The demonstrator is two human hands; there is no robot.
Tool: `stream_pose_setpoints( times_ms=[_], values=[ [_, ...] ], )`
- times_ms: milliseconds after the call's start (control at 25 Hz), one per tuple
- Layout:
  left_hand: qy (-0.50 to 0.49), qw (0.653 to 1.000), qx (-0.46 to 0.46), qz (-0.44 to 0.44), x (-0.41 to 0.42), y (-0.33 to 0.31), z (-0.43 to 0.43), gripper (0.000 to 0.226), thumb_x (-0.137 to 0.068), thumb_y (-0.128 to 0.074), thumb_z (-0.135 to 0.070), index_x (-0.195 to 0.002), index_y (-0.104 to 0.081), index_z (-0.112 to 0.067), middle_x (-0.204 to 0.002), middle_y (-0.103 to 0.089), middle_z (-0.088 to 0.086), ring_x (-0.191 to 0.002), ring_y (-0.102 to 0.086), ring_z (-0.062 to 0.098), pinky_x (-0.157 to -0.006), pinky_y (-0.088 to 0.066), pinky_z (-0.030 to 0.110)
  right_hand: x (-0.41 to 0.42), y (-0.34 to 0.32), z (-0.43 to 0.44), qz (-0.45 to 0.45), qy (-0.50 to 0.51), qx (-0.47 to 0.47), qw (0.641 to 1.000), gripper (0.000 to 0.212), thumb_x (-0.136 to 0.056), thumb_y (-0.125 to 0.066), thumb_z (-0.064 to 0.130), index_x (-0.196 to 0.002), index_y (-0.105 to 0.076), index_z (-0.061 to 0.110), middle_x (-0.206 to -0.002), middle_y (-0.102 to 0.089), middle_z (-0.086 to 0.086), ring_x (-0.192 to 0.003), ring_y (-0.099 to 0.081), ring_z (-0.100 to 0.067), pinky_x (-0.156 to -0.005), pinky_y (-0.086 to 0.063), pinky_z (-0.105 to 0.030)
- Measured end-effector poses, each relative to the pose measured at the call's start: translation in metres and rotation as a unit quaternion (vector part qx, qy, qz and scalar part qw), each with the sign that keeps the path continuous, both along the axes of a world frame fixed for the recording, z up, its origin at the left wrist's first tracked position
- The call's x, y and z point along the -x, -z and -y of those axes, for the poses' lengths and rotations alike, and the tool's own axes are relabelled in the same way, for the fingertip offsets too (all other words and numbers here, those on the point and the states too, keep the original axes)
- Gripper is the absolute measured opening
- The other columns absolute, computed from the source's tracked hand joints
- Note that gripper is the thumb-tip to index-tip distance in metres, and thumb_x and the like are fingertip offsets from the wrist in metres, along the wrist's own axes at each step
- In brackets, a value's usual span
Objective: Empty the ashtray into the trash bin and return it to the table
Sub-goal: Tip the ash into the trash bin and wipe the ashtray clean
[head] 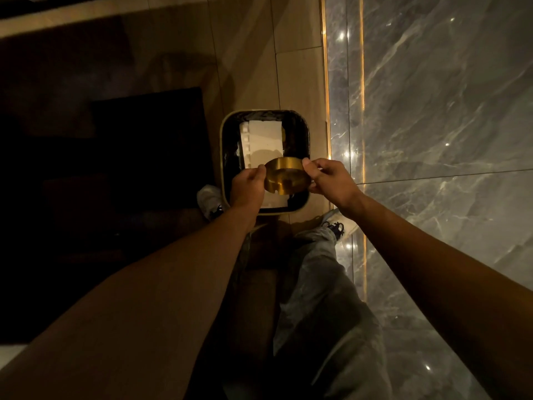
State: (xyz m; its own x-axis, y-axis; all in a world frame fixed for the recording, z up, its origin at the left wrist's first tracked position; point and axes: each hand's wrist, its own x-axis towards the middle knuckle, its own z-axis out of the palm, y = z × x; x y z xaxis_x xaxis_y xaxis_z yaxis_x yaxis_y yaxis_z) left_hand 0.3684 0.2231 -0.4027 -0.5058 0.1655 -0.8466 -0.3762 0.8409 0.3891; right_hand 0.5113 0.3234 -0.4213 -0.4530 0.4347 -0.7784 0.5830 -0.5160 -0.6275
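We are holding the brass ashtray [285,176] tilted over the near edge of the trash bin [222,131], left hand [248,184] and right hand [328,177] pinching opposite rims. Emptying is under way; in this dim view, possibly finished. We are still owing its return to the table.

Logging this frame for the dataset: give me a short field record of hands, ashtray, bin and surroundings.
scene: dim room, person standing over a trash bin on a wood floor
ashtray: round brass ashtray, tipped on its side above the bin's opening
left hand: left hand gripping the ashtray's left edge
right hand: right hand pinching the ashtray's right edge
bin contents: black liner, pale flat cardboard-like piece inside
ash: none visible falling; too dark to tell
beside bin: grey marble surface on the right, dark mat on the left
table: not in view
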Motion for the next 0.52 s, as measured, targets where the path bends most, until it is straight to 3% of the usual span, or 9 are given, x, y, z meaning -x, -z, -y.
stream_pose_setpoints(
  times_ms=[160, 240, 440, 520],
  values=[
    [0.033, 0.998, -0.025, -0.044, -0.016, -0.025, 0.002, 0.025, -0.099, -0.046, -0.028, -0.111, -0.065, -0.015, -0.105, -0.062, 0.004, -0.1, -0.057, 0.017, -0.081, -0.045, 0.024, -0.002, -0.019, 0.002, 0.025, 0.031, 0.002, 0.999, 0.032, -0.097, -0.05, 0.039, -0.107, -0.058, 0.009, -0.11, -0.063, -0.02, -0.094, -0.066, -0.033, -0.074, -0.06, -0.039],
    [0.078, 0.992, -0.063, -0.08, -0.022, -0.036, 0.006, 0.03, -0.1, -0.045, -0.021, -0.123, -0.061, -0.012, -0.117, -0.061, 0.004, -0.105, -0.054, 0.014, -0.083, -0.043, 0.021, -0.009, -0.031, 0.006, 0.038, 0.039, 0.005, 0.999, 0.028, -0.096, -0.051, 0.04, -0.104, -0.054, 0.013, -0.111, -0.062, -0.02, -0.097, -0.066, -0.033, -0.066, -0.06, -0.035],
    [0.167, 0.978, -0.105, -0.07, -0.034, -0.066, 0.023, 0.037, -0.093, -0.053, -0.021, -0.13, -0.053, -0.027, -0.124, -0.06, 0.007, -0.111, -0.058, 0.022, -0.094, -0.053, 0.045, -0.026, -0.073, 0.011, 0.046, 0.044, 0.004, 0.998, 0.025, -0.098, -0.049, 0.035, -0.101, -0.054, 0.01, -0.094, -0.063, -0.016, -0.073, -0.067, -0.024, -0.054, -0.059, -0.03],
    [0.204, 0.97, -0.121, -0.051, -0.037, -0.086, 0.028, 0.057, -0.084, -0.066, -0.023, -0.137, -0.047, -0.025, -0.127, -0.055, 0.007, -0.113, -0.058, 0.025, -0.097, -0.052, 0.046, -0.034, -0.09, 0.013, 0.039, 0.049, 0.004, 0.998, 0.028, -0.097, -0.051, 0.033, -0.106, -0.058, 0.008, -0.092, -0.062, -0.017, -0.067, -0.066, -0.024, -0.052, -0.057, -0.027]
  ],
)
